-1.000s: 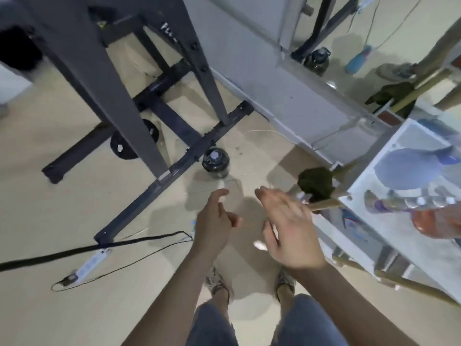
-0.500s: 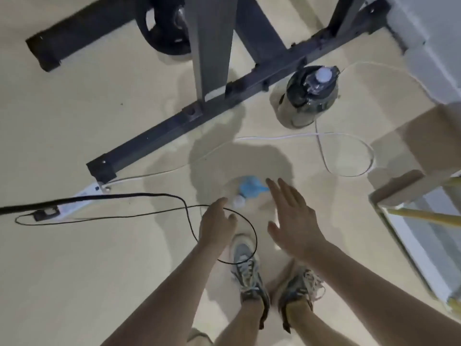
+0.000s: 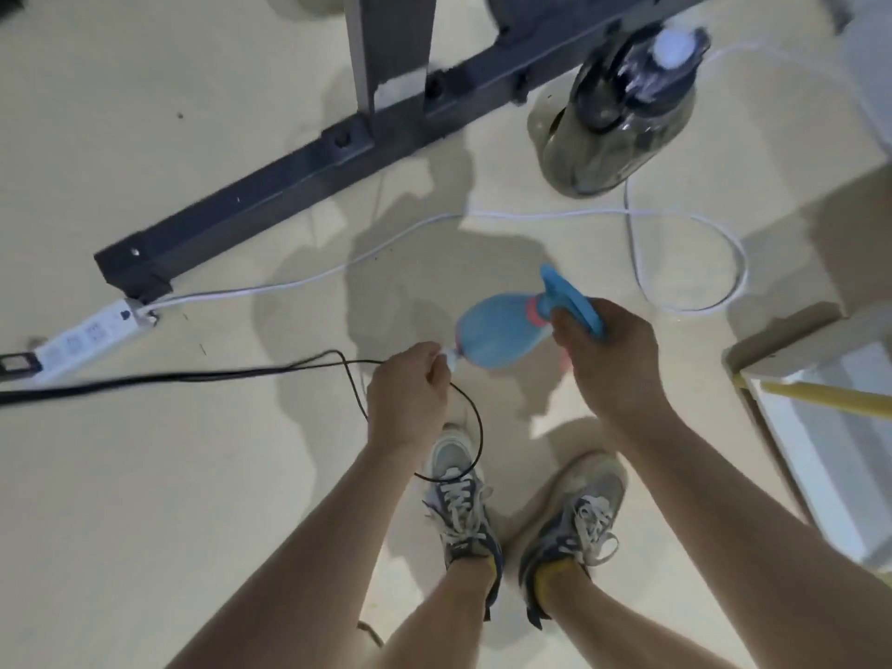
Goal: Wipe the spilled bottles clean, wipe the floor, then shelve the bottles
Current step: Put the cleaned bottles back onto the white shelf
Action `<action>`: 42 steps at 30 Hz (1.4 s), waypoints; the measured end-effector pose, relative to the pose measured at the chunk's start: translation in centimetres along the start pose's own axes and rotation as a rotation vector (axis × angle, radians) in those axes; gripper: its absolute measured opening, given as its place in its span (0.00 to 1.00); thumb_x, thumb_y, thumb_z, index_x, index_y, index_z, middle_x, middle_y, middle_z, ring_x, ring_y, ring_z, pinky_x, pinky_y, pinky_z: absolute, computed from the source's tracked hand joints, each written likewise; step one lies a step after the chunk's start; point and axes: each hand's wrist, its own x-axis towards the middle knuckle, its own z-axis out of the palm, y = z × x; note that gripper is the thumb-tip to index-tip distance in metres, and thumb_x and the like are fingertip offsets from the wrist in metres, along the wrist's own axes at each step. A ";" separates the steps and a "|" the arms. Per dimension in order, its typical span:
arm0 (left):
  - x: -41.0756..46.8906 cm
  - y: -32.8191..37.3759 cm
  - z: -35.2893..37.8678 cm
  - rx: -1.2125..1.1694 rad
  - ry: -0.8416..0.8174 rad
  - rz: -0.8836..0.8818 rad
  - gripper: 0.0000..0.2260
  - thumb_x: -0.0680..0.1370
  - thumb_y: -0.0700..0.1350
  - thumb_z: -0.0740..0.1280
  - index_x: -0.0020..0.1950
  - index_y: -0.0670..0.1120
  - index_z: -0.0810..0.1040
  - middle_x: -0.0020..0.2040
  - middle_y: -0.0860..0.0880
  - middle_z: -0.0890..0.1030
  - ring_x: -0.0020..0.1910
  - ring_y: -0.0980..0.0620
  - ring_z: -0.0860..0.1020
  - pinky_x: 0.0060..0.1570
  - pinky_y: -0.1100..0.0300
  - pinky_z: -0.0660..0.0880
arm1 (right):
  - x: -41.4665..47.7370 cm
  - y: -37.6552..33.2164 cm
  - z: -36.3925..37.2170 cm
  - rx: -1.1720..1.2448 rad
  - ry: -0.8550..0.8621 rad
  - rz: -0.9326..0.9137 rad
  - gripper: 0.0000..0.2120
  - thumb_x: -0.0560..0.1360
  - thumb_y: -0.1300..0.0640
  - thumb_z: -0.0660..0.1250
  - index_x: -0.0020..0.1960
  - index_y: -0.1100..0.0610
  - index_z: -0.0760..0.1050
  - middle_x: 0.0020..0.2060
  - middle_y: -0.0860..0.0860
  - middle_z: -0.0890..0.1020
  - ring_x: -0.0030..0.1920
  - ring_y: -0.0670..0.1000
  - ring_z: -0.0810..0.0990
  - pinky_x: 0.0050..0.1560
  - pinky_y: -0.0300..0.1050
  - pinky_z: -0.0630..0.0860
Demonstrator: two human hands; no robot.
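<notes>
Gripping the blue spray bottle (image 3: 497, 330) by its trigger end in my right hand (image 3: 613, 359), I pinch the white tip (image 3: 452, 360) at its other end with my left hand (image 3: 408, 383), centre frame.

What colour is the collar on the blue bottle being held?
Pinkish red collar, between the blue bottle body and its blue top; shown in the head view.

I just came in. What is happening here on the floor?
A person stands looking down and holds a blue bottle with both hands. The right hand grips its blue handle end, and the left hand pinches its small white end. A dark bottle stands on the floor beside a metal frame, with a white cable looping near it. No cloth is in view, so wiping seems not yet begun.
</notes>
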 end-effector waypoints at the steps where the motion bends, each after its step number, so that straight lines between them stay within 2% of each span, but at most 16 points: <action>1: -1.8 1.9 -2.5 -0.023 0.018 0.027 0.08 0.79 0.43 0.62 0.49 0.45 0.81 0.40 0.46 0.83 0.42 0.43 0.79 0.42 0.52 0.75 | -1.9 -1.9 -2.9 0.173 0.035 0.076 0.10 0.77 0.55 0.67 0.40 0.60 0.79 0.34 0.61 0.80 0.32 0.49 0.72 0.35 0.38 0.67; 4: -8.2 9.3 -11.4 -0.101 0.090 0.137 0.06 0.80 0.44 0.64 0.48 0.47 0.81 0.38 0.50 0.83 0.38 0.47 0.78 0.39 0.55 0.73 | -8.7 -8.6 -12.2 0.565 0.148 0.241 0.10 0.75 0.53 0.71 0.37 0.55 0.83 0.34 0.60 0.80 0.38 0.52 0.75 0.44 0.46 0.70; 8: -17.3 21.7 -23.4 -0.059 0.166 0.344 0.17 0.82 0.55 0.57 0.41 0.48 0.78 0.29 0.54 0.77 0.27 0.56 0.73 0.29 0.61 0.67 | -18.8 -18.3 -24.4 0.786 0.181 0.191 0.05 0.70 0.55 0.73 0.38 0.56 0.83 0.39 0.55 0.81 0.44 0.52 0.77 0.51 0.43 0.72; 11: -22.6 29.8 -29.6 0.138 0.229 0.605 0.26 0.82 0.60 0.49 0.40 0.47 0.78 0.27 0.51 0.78 0.24 0.51 0.76 0.26 0.58 0.72 | -26.2 -23.9 -32.0 0.645 0.168 0.024 0.11 0.68 0.58 0.74 0.51 0.55 0.85 0.48 0.51 0.86 0.50 0.48 0.82 0.54 0.39 0.76; 13: -26.2 33.9 -32.1 0.162 0.214 0.755 0.27 0.81 0.62 0.49 0.38 0.47 0.78 0.26 0.51 0.78 0.24 0.51 0.75 0.25 0.56 0.73 | -30.9 -26.0 -36.3 0.526 0.233 -0.054 0.09 0.71 0.61 0.74 0.50 0.53 0.84 0.43 0.45 0.86 0.44 0.45 0.81 0.46 0.35 0.76; 15: -29.5 37.1 -33.9 0.103 0.204 0.868 0.22 0.78 0.60 0.55 0.34 0.48 0.77 0.24 0.52 0.75 0.23 0.53 0.72 0.25 0.59 0.69 | -35.3 -27.1 -40.1 0.434 0.337 -0.106 0.08 0.72 0.61 0.74 0.46 0.48 0.83 0.34 0.40 0.83 0.32 0.40 0.77 0.33 0.30 0.71; 18: -34.2 40.8 -35.3 0.020 -0.014 0.909 0.18 0.77 0.60 0.58 0.39 0.50 0.80 0.26 0.51 0.77 0.27 0.54 0.74 0.33 0.59 0.72 | -41.4 -26.5 -44.3 0.310 0.504 -0.158 0.10 0.74 0.59 0.72 0.45 0.43 0.82 0.35 0.44 0.84 0.32 0.41 0.79 0.35 0.35 0.72; 21: -37.7 43.3 -34.7 -0.091 -0.142 0.899 0.06 0.76 0.52 0.67 0.41 0.56 0.81 0.29 0.56 0.78 0.34 0.57 0.77 0.34 0.68 0.72 | -46.4 -23.6 -47.5 0.221 0.671 -0.136 0.12 0.75 0.58 0.72 0.49 0.40 0.79 0.38 0.45 0.85 0.38 0.46 0.85 0.40 0.47 0.79; 23: -39.8 44.6 -34.0 -0.108 -0.219 0.909 0.06 0.76 0.51 0.68 0.40 0.60 0.80 0.30 0.57 0.79 0.32 0.59 0.79 0.35 0.66 0.75 | -49.2 -21.3 -49.3 0.115 0.754 -0.083 0.09 0.75 0.58 0.72 0.49 0.44 0.79 0.39 0.46 0.85 0.40 0.50 0.84 0.43 0.53 0.80; 26: -42.7 47.0 -32.6 -0.071 -0.280 0.999 0.03 0.76 0.50 0.68 0.46 0.58 0.81 0.32 0.51 0.82 0.35 0.50 0.81 0.40 0.54 0.78 | -52.5 -17.7 -51.4 0.010 0.853 -0.016 0.10 0.74 0.61 0.73 0.51 0.48 0.79 0.44 0.48 0.83 0.43 0.52 0.81 0.46 0.44 0.78; 28: -44.6 48.8 -30.9 -0.050 -0.291 1.090 0.03 0.76 0.48 0.69 0.47 0.54 0.82 0.34 0.51 0.82 0.35 0.52 0.78 0.42 0.55 0.75 | -53.9 -15.6 -52.8 -0.051 0.940 0.026 0.11 0.73 0.63 0.73 0.53 0.53 0.81 0.44 0.50 0.81 0.44 0.53 0.79 0.44 0.39 0.71; 31: -46.9 51.5 -27.5 -0.034 -0.300 1.200 0.03 0.77 0.44 0.69 0.46 0.51 0.82 0.35 0.54 0.80 0.38 0.52 0.75 0.38 0.60 0.69 | -54.5 -12.0 -55.0 -0.066 1.001 0.080 0.11 0.72 0.66 0.73 0.53 0.56 0.81 0.43 0.52 0.78 0.44 0.53 0.76 0.47 0.42 0.68; 34: -48.2 54.3 -22.7 0.071 -0.336 1.214 0.04 0.78 0.45 0.66 0.47 0.51 0.81 0.33 0.53 0.80 0.36 0.51 0.76 0.39 0.60 0.70 | -53.6 -8.2 -57.8 -0.029 1.032 0.089 0.11 0.73 0.66 0.72 0.54 0.58 0.81 0.45 0.56 0.78 0.44 0.47 0.71 0.46 0.36 0.65; 36: -48.9 56.2 -19.0 0.162 -0.335 1.211 0.06 0.79 0.47 0.64 0.50 0.51 0.81 0.38 0.50 0.83 0.40 0.47 0.78 0.44 0.57 0.72 | -52.2 -5.8 -59.7 0.021 1.038 0.079 0.11 0.74 0.67 0.71 0.55 0.59 0.80 0.46 0.57 0.78 0.46 0.47 0.72 0.47 0.35 0.66; 40: -49.1 58.9 -11.9 0.311 -0.356 1.161 0.11 0.80 0.51 0.61 0.55 0.49 0.80 0.46 0.47 0.84 0.47 0.45 0.80 0.49 0.54 0.74 | -48.2 -2.3 -62.5 0.055 0.981 0.024 0.11 0.74 0.68 0.70 0.55 0.59 0.80 0.47 0.56 0.76 0.46 0.34 0.71 0.47 0.25 0.67; 42: -49.1 59.7 -9.1 0.340 -0.373 1.087 0.11 0.80 0.51 0.60 0.54 0.49 0.80 0.46 0.47 0.83 0.47 0.45 0.80 0.48 0.55 0.75 | -46.1 -0.8 -63.5 0.066 0.922 0.023 0.11 0.75 0.67 0.69 0.56 0.58 0.80 0.48 0.55 0.74 0.46 0.39 0.73 0.53 0.34 0.72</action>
